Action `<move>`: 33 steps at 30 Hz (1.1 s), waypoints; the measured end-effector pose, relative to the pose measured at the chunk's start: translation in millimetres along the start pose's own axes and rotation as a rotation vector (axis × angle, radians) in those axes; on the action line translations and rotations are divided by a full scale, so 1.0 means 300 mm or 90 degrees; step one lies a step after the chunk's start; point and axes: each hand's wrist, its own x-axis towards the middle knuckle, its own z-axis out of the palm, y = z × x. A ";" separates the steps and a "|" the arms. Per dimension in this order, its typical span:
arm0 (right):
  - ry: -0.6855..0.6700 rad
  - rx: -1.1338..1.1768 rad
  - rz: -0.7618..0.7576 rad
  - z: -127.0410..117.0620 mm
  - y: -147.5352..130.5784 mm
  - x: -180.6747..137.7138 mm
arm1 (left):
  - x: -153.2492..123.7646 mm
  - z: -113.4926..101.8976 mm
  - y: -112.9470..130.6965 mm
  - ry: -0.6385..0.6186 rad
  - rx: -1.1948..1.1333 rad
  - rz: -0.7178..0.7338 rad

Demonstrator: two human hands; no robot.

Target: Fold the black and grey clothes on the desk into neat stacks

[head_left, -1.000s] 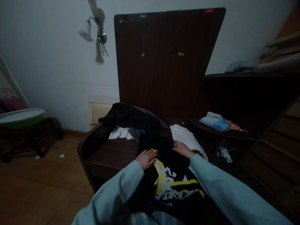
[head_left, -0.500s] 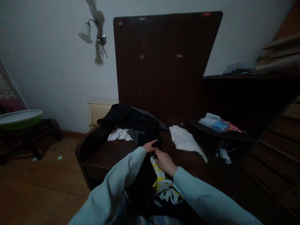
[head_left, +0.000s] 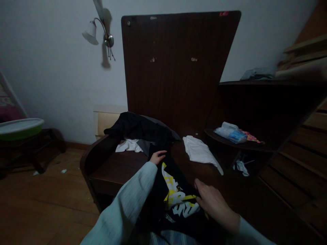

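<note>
A black T-shirt with a yellow and white print (head_left: 176, 194) lies on the dark wooden table (head_left: 120, 168) in front of me. My left hand (head_left: 157, 157) rests on its far upper edge, fingers curled on the cloth. My right hand (head_left: 213, 204) presses on the shirt's near right side, fingers bent onto the fabric by the print. Both my sleeves are pale blue.
A heap of black, grey and white clothes (head_left: 139, 131) lies at the table's back. A folded white cloth (head_left: 199, 151) lies to the right. A tall dark board (head_left: 176, 68) stands behind. A shelf with blue packets (head_left: 233, 133) is at right, a green-rimmed basin (head_left: 20, 127) at left.
My right hand has drawn back toward me along the shirt's right side. My left hand has stayed at the far edge. The shirt now looks narrower than a second ago.
</note>
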 end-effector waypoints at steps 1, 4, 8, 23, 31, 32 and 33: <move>0.022 0.009 0.004 0.003 -0.020 -0.020 | 0.002 -0.004 -0.001 0.001 -0.031 -0.006; 0.034 0.052 -0.052 0.027 -0.104 -0.064 | 0.008 -0.017 -0.009 0.002 -0.095 -0.023; -0.067 0.169 -0.264 0.048 -0.177 -0.042 | 0.012 -0.022 -0.017 0.022 -0.090 -0.047; 0.085 0.128 -0.289 0.140 -0.079 0.281 | -0.104 0.017 0.056 0.135 0.541 0.240; 0.114 0.065 -0.225 0.113 -0.082 0.221 | -0.217 0.010 0.018 -0.040 0.689 0.252; 0.099 0.076 -0.222 0.093 -0.081 0.238 | -0.221 0.011 0.018 -0.051 0.698 0.249; 0.083 0.097 -0.217 0.071 -0.079 0.263 | -0.224 0.012 0.020 -0.062 0.704 0.246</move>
